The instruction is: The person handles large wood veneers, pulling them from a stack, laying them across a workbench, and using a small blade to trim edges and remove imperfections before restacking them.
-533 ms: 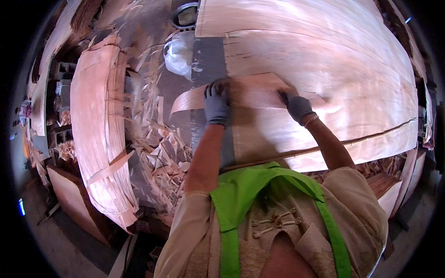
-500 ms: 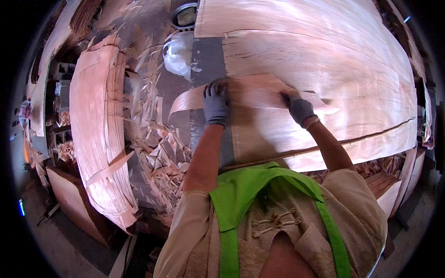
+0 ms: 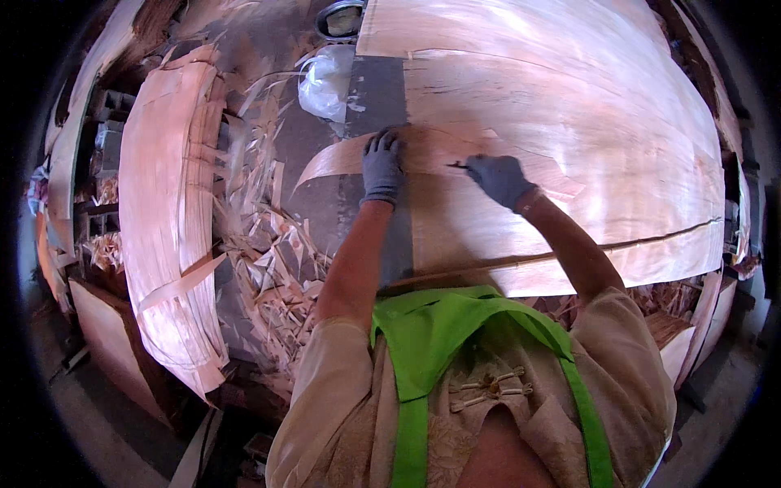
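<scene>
A narrow strip of wood veneer (image 3: 329, 163) lies crosswise over the dark tabletop strip and a broad veneer sheet (image 3: 634, 154). My left hand (image 3: 381, 168), in a grey glove, rests palm down on it with the fingers spread across the strip near its left end. To its right, my right hand (image 3: 498, 179), also gloved, is closed around a small dark pointed tool (image 3: 457, 165) like a knife. Its tip points left, over the strip; most of the tool is hidden in the fist. The strip's right end (image 3: 561, 183) stretches beyond my right hand.
A stack of veneer strips (image 3: 167, 220) stands along the left. Torn veneer scraps (image 3: 277, 285) heap between it and my left arm. Beyond my left hand lie a clear plastic bag (image 3: 325, 85) and a round metal bowl (image 3: 340, 20). A dark split (image 3: 602, 248) crosses the sheet's near side.
My right hand has moved left and turned, and the dark tool tip now shows. My left hand stays on the strip, which lies flatter at its right end.
</scene>
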Demonstrator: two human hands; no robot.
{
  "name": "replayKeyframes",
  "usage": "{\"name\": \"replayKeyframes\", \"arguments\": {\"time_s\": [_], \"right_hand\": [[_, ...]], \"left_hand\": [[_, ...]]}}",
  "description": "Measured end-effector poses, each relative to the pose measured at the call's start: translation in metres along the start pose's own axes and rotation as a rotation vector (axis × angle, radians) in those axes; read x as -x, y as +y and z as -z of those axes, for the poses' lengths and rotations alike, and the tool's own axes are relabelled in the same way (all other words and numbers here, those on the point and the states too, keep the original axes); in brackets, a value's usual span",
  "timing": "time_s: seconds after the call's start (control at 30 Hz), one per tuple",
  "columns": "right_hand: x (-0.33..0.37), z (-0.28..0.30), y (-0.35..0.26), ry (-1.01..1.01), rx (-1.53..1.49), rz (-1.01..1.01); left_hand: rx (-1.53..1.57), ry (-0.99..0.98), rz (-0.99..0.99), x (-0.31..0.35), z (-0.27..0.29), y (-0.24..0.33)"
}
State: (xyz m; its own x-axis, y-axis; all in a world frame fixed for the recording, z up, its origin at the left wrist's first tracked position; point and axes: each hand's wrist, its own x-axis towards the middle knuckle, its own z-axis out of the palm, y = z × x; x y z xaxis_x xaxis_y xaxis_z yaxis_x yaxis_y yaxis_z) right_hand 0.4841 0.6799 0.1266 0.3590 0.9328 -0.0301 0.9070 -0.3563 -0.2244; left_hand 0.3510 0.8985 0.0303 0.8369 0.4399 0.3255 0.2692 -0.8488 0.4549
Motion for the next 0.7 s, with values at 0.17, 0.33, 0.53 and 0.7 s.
{"name": "replayKeyframes", "arguments": {"time_s": [0.17, 0.33, 0.53, 0.7], "right_hand": [[-0.039, -0.021, -0.034, -0.026, 0.03, 0.181], [-0.053, -0.026, -0.035, -0.038, 0.024, 0.239], [-0.056, -0.034, -0.021, -0.143, 0.07, 0.166], [-0.043, -0.011, 0.016, -0.314, 0.071, 0.088]], "left_hand": [[0.114, 0.033, -0.079, 0.002, -0.004, -0.013], [0.113, 0.037, -0.066, 0.003, -0.004, -0.01], [0.03, -0.061, -0.044, -0.001, 0.007, 0.004], [0.01, -0.087, -0.036, -0.006, 0.013, 0.012]]}}
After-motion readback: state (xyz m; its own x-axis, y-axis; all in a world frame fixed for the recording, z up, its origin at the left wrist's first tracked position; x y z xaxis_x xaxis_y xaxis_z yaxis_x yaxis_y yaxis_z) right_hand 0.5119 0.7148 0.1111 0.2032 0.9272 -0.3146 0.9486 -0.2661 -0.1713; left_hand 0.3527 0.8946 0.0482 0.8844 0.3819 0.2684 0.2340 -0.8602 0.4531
